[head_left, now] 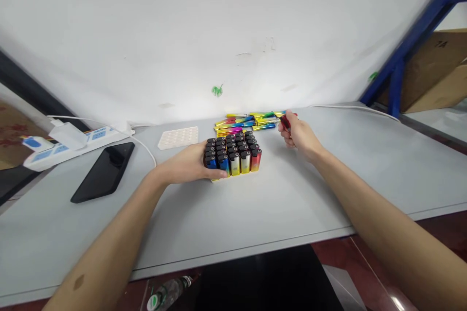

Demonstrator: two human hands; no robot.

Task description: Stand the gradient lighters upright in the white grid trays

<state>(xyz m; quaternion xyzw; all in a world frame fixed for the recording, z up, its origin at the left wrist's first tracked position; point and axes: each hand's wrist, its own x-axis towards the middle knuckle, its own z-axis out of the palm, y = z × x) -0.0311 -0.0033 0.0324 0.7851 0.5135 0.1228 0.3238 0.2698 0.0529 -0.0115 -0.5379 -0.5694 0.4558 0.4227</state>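
Centrally, the block of lighters [235, 163] is standing on the bench [226, 218], its lighters upright in close rows, black tops facing up. The left hand [191, 163] is clasping its left end, thumb lying along the near face, other fingers mostly hidden. Just behind the block and a little to its right, the loose pile [248, 122] is lying flat near the wall, long axes running mostly left to right. Off the pile's right end, the right hand [297, 133] is pinching a red lighter [285, 121] in curled fingers; these are covering much of it, so its exact tilt I cannot tell. Key relation: the block is lying left of the right hand and nearer the wearer, with the left hand touching it. Farther left, a white dimpled tray [178, 137] is lying flat; beyond that, a phone [104, 172].
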